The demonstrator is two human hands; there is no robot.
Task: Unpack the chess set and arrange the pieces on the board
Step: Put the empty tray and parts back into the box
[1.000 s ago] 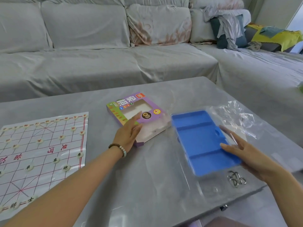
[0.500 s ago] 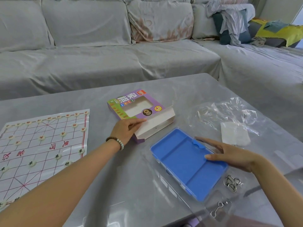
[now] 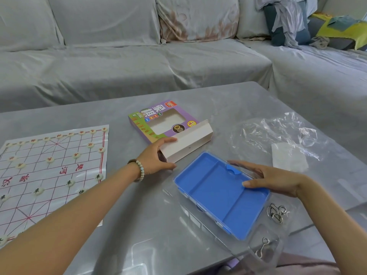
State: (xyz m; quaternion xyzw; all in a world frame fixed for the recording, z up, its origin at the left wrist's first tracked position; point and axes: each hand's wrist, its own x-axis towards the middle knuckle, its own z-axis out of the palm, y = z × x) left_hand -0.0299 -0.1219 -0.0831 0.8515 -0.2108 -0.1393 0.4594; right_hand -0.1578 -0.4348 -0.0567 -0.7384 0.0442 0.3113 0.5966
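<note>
A paper chess board (image 3: 53, 175) lies at the table's left with several small round cream pieces (image 3: 50, 160) standing on its grid. The purple and green cardboard box (image 3: 164, 122) sits in the middle, its white end flap (image 3: 188, 141) folded open. My left hand (image 3: 156, 155) grips the box's open near end, thumb below and fingers over the flap edge. An empty blue plastic tray (image 3: 216, 191) with a clear lid part lies in front. My right hand (image 3: 272, 179) holds the tray's right side, fingers along its far edge and thumb on its rim.
Crumpled clear plastic wrap (image 3: 278, 132) and a white folded paper (image 3: 288, 157) lie at the right. Metal wire puzzle rings (image 3: 277, 212) sit by the tray near the table's front right edge. A grey sofa (image 3: 139, 62) runs behind the table (image 3: 139, 225).
My right hand pulled the blue tray toward me and to the left, turning it slantwise. My left hand shifted from lying on top of the box to gripping its open flap end.
</note>
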